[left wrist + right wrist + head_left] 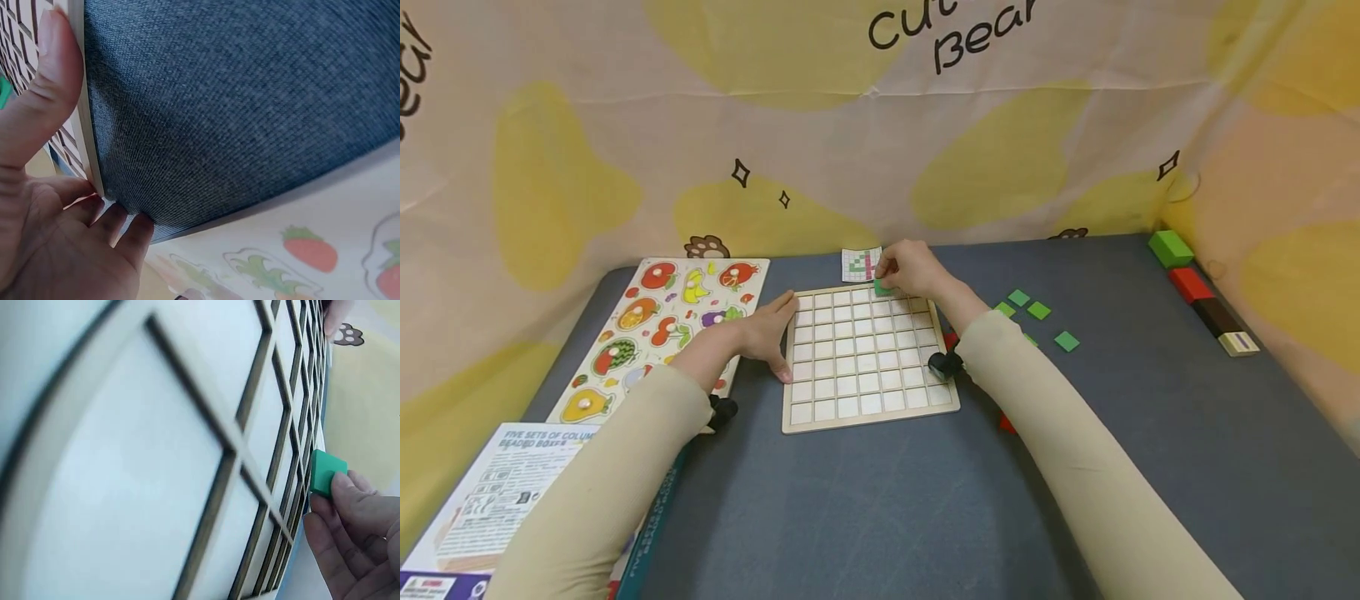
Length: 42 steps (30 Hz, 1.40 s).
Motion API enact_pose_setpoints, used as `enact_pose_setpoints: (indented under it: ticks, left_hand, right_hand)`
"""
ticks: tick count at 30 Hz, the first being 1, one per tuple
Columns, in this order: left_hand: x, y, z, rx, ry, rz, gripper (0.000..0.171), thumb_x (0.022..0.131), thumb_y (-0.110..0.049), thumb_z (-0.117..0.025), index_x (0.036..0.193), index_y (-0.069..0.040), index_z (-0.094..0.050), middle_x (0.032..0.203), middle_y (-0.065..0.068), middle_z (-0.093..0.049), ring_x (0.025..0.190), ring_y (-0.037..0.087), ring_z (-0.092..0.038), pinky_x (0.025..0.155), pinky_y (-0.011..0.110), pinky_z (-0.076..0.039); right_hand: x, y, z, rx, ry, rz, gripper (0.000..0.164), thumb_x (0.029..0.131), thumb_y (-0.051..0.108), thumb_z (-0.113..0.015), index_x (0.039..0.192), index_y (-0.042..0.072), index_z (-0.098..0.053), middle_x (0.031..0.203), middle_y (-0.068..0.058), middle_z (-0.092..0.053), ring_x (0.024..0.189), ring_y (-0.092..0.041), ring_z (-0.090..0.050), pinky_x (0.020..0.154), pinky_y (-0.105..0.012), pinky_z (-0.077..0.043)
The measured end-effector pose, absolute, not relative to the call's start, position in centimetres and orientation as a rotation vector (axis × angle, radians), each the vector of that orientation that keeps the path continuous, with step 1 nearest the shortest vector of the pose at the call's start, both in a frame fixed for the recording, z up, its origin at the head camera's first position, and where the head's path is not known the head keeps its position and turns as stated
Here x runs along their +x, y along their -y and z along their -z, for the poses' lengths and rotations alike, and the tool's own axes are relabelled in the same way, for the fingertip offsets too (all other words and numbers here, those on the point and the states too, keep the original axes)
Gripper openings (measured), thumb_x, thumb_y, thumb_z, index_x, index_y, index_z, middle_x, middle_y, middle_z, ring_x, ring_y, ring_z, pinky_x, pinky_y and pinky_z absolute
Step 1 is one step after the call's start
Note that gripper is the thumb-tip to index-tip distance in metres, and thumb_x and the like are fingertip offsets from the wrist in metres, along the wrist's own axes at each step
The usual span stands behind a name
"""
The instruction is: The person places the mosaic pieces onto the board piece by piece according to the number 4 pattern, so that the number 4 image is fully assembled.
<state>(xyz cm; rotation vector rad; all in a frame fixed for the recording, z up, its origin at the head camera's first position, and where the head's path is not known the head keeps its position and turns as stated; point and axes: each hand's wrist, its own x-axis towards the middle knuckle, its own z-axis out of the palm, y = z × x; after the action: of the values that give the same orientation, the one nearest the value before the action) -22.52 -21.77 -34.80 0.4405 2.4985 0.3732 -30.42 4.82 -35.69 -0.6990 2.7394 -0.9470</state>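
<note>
A dark grey tabletop (865, 500) meets a pale cloth with yellow patches (820, 125) hanging behind it. On it, a wooden grid board (872, 418) has rows of white-bottomed compartments. The right hand (912, 268) pinches a green tile (322, 472) between thumb and fingers at the board's far edge. The left hand (766, 333), fingers extended, touches its left edge. Loose green tiles (1066, 341) lie to the right.

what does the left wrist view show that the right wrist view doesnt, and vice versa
Only the left wrist view shows the fruit board. Only the right wrist view clearly shows the right hand, pinching a green tile, and a paw print on the backdrop. Both share the grid board and the left hand, though the right wrist view catches just a sliver of it.
</note>
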Motion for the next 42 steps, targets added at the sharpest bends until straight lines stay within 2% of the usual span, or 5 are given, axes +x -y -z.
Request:
enact_pose_setpoints:
  ticks: [15,23,31,36,42]
  left_hand:
    - [-22.6,22.0,34.5,0.469,-2.473,-0.477,0.134,0.068,-0.026,-0.091,0.155,0.009,0.004,0.163,0.031,0.013,0.153,0.048,0.007,0.123,0.061,-0.011]
    - [-22.8,21.3,34.6,0.466,-2.505,-0.394,0.135,0.067,-0.030,-0.091,0.155,0.009,0.003,0.164,0.029,0.010,0.153,0.046,0.003,0.124,0.059,-0.014]
    - [-22.9,21.7,34.7,0.455,-2.504,-0.397,0.133,0.067,-0.029,-0.091,0.156,0.007,0.001,0.164,0.029,0.010,0.153,0.047,0.002,0.124,0.060,-0.013]
    - [-22.7,22.1,34.8,0.459,-2.493,-0.425,0.133,0.068,-0.029,-0.091,0.156,0.006,0.003,0.164,0.028,0.010,0.154,0.046,0.004,0.123,0.061,-0.014]
    - [-22.7,22.2,34.7,0.461,-2.487,-0.456,0.133,0.068,-0.030,-0.091,0.156,0.007,0.002,0.164,0.028,0.010,0.154,0.046,0.005,0.124,0.061,-0.013]
  right_hand:
    - [-30.1,-4.6,35.7,-0.696,-2.746,0.732,0.017,0.091,0.010,-0.070,0.106,0.012,-0.078,0.115,-0.006,-0.074,0.107,-0.024,-0.067,0.091,-0.037,-0.056]
    - [-31.0,-10.5,34.9,-0.731,-2.703,0.714,0.026,0.093,0.013,-0.067,0.118,0.008,-0.072,0.119,-0.014,-0.070,0.113,-0.030,-0.062,0.098,-0.045,-0.051]
    - [-31.8,-20.3,34.1,-0.523,-2.582,0.692,0.029,0.088,0.004,-0.066,0.118,0.000,-0.068,0.107,-0.018,-0.065,0.091,-0.025,-0.055,0.074,-0.033,-0.047]
    - [-31.6,-24.0,33.8,-0.451,-2.372,0.705,0.041,0.086,0.003,-0.068,0.126,-0.002,-0.060,0.107,-0.013,-0.054,0.094,-0.021,-0.045,0.076,-0.032,-0.042]
    - [-31.5,-24.9,34.5,-0.536,-2.361,0.678,0.035,0.085,0.007,-0.075,0.116,0.000,-0.060,0.088,-0.006,-0.048,0.079,-0.018,-0.041,0.069,-0.028,-0.038]
